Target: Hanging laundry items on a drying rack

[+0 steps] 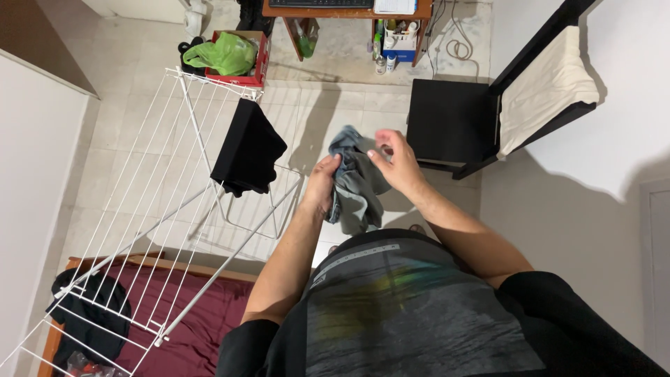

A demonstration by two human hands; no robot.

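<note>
Between both hands, left hand (322,183) and right hand (395,162), a crumpled garment (356,187), held in the middle of the scene above the floor (328,119). To the left, a drying rack (150,209) with a cloth (248,148) draped over its far end, a bed (202,307) under its near end and a dark garment (87,314) hanging at the near left; beyond the rack's far end, a box (241,59) with a plastic bag (223,54) in it. To the right, a chair (450,122) with a towel (544,87) over its back, and at the far edge a desk (349,10) with bottles (380,52) on the floor beneath.
</note>
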